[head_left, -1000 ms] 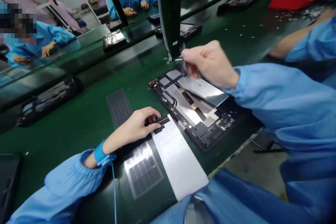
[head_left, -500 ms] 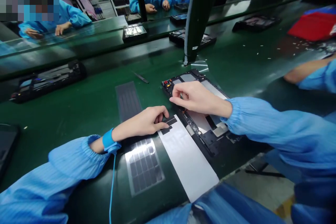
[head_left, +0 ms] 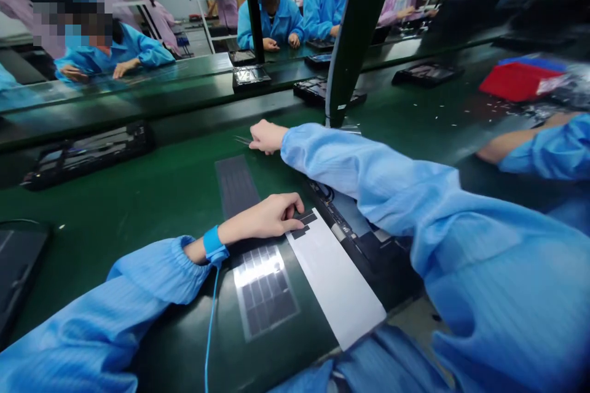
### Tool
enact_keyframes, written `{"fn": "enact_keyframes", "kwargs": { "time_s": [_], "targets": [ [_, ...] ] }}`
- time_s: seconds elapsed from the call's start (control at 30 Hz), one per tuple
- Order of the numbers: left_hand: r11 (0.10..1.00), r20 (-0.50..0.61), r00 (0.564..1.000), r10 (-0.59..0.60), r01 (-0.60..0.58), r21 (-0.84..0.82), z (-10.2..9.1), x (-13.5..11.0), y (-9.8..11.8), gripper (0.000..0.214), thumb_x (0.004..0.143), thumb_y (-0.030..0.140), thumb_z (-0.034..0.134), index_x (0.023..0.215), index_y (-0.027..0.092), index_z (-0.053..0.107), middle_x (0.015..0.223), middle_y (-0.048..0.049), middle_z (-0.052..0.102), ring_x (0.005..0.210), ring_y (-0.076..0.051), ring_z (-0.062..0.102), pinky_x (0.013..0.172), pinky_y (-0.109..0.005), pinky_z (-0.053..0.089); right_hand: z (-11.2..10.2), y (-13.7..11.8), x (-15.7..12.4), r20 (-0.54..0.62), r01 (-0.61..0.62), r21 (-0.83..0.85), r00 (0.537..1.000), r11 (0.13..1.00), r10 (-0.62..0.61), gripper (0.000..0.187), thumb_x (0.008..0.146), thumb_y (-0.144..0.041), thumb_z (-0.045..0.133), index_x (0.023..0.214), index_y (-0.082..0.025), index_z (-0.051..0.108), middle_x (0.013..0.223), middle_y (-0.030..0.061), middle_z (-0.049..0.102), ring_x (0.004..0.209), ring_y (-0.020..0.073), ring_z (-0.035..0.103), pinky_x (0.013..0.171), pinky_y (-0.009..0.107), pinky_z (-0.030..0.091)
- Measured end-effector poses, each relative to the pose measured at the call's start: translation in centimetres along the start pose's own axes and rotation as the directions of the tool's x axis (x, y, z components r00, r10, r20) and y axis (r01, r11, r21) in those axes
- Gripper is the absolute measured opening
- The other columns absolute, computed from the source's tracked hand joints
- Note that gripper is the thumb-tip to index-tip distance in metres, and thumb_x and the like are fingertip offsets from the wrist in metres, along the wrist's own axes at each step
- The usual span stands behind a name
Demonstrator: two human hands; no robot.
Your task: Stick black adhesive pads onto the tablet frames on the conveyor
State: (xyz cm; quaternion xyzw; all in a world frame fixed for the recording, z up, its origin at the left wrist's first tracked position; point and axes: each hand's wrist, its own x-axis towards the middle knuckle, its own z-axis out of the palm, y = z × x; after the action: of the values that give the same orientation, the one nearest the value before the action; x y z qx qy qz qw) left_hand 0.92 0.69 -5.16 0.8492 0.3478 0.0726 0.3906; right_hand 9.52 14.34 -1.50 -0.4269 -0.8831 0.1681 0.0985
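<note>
At the far side of my work area, my right hand has its fingers closed on the near end of dark tweezers, whose thin tips point left. My left hand rests at the top edge of a white sheet bearing black adhesive strips. Its thumb touches the sheet and the forefinger bends above, with a gap between them; the other fingers are hidden. Right of the sheet lies an opened tablet-like device, largely covered by my right sleeve.
A dark film strip and a clear sheet of dark rectangles lie by my left forearm. A blue cord hangs from my wristband. Another open device sits left, a dark post stands ahead, and a co-worker's arm reaches in right.
My right hand has moved from above the opened device to the far left, onto the tweezers. The left hand keeps its place at the white sheet. The view has shifted slightly.
</note>
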Motion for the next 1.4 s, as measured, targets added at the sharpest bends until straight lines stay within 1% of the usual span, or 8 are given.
{"fn": "enact_keyframes", "kwargs": {
  "time_s": [0.2, 0.33, 0.57, 0.7, 0.87, 1.03, 1.23, 1.4],
  "targets": [
    [1.000, -0.007, 1.000, 0.010, -0.010, -0.002, 0.1, 0.1, -0.2, 0.018, 0.078, 0.026, 0.058, 0.088, 0.014, 0.051, 0.063, 0.0038, 0.047, 0.055, -0.010, 0.043, 0.051, -0.020, 0.033, -5.6, -0.3, -5.8, -0.126, 0.130, -0.172, 0.980, 0.977, -0.152, 0.015, 0.072, -0.022, 0.065, 0.079, -0.009, 0.063, 0.064, 0.0016, 0.057, 0.067, 0.0129, 0.056, 0.069, 0.026, 0.043],
    [1.000, -0.018, 1.000, 0.019, -0.019, -0.002, 0.1, 0.1, -0.1, 0.018, 0.077, 0.027, 0.058, 0.088, 0.014, 0.051, 0.063, 0.0037, 0.047, 0.055, -0.010, 0.043, 0.050, -0.020, 0.033, -6.7, -0.2, -9.7, -0.156, 0.137, -0.112, 0.976, 0.984, -0.154, 0.015, 0.068, -0.024, 0.068, 0.075, -0.011, 0.066, 0.061, -0.0004, 0.056, 0.062, 0.0097, 0.052, 0.061, 0.023, 0.038],
    [1.000, -0.007, 1.000, 0.008, -0.008, -0.018, 0.1, 0.0, -0.1, 0.020, 0.077, 0.031, 0.057, 0.087, 0.015, 0.051, 0.061, 0.0039, 0.046, 0.054, -0.010, 0.042, 0.048, -0.020, 0.032, -4.1, -0.1, -11.0, -0.030, 0.192, -0.020, 0.981, 0.981, -0.193, 0.010, 0.063, -0.021, 0.070, 0.066, -0.012, 0.067, 0.051, -0.0043, 0.055, 0.050, 0.0060, 0.047, 0.051, 0.020, 0.034],
    [1.000, -0.003, 1.000, -0.010, 0.010, -0.029, -0.1, -0.2, 0.1, 0.019, 0.077, 0.030, 0.056, 0.088, 0.014, 0.051, 0.061, 0.0038, 0.045, 0.054, -0.010, 0.042, 0.048, -0.021, 0.032, -1.7, -0.2, -11.3, -0.165, 0.099, 0.056, 0.982, 0.993, -0.089, 0.024, 0.069, -0.029, 0.068, 0.060, -0.010, 0.057, 0.050, -0.0032, 0.052, 0.049, 0.0061, 0.046, 0.051, 0.020, 0.034],
    [0.999, 0.015, 0.999, -0.029, 0.029, -0.028, -0.4, -0.3, 0.3, 0.019, 0.077, 0.028, 0.057, 0.089, 0.014, 0.051, 0.060, 0.0039, 0.044, 0.053, -0.010, 0.041, 0.047, -0.021, 0.032, 0.2, 0.4, -12.2, -0.357, 0.215, 0.118, 0.920, 0.969, -0.161, 0.025, 0.074, -0.034, 0.065, 0.068, -0.012, 0.054, 0.058, -0.0019, 0.052, 0.052, 0.0074, 0.045, 0.054, 0.021, 0.037],
    [0.999, 0.012, 1.000, -0.028, 0.028, -0.046, -0.3, -0.3, 0.1, 0.019, 0.078, 0.029, 0.057, 0.089, 0.014, 0.050, 0.059, 0.0046, 0.043, 0.052, -0.010, 0.041, 0.047, -0.020, 0.033, 1.2, 1.1, -12.4, -0.259, 0.270, 0.265, 0.945, 0.926, -0.202, 0.017, 0.075, -0.025, 0.064, 0.070, -0.012, 0.055, 0.065, 0.0005, 0.056, 0.058, 0.0096, 0.053, 0.057, 0.022, 0.043],
    [0.997, 0.026, 0.998, -0.049, 0.051, -0.066, -0.4, -0.3, 0.3, 0.017, 0.078, 0.028, 0.058, 0.086, 0.015, 0.050, 0.059, 0.0052, 0.042, 0.051, -0.009, 0.039, 0.046, -0.019, 0.031, -0.4, 0.0, -17.6, -0.292, 0.193, 0.474, 0.955, 0.859, -0.054, 0.022, 0.067, -0.028, 0.071, 0.071, -0.012, 0.057, 0.068, 0.0020, 0.061, 0.059, 0.0113, 0.058, 0.053, 0.022, 0.047],
    [0.997, 0.021, 0.999, -0.043, 0.044, -0.066, -0.4, -0.2, 0.3, 0.014, 0.078, 0.027, 0.057, 0.082, 0.015, 0.050, 0.059, 0.0052, 0.042, 0.051, -0.008, 0.038, 0.046, -0.019, 0.030, 0.9, -0.6, -19.9, -0.136, 0.194, 0.565, 0.981, 0.802, -0.141, 0.011, 0.070, -0.020, 0.068, 0.077, -0.012, 0.063, 0.075, 0.0029, 0.063, 0.066, 0.0104, 0.062, 0.061, 0.021, 0.052]
  ]
}}
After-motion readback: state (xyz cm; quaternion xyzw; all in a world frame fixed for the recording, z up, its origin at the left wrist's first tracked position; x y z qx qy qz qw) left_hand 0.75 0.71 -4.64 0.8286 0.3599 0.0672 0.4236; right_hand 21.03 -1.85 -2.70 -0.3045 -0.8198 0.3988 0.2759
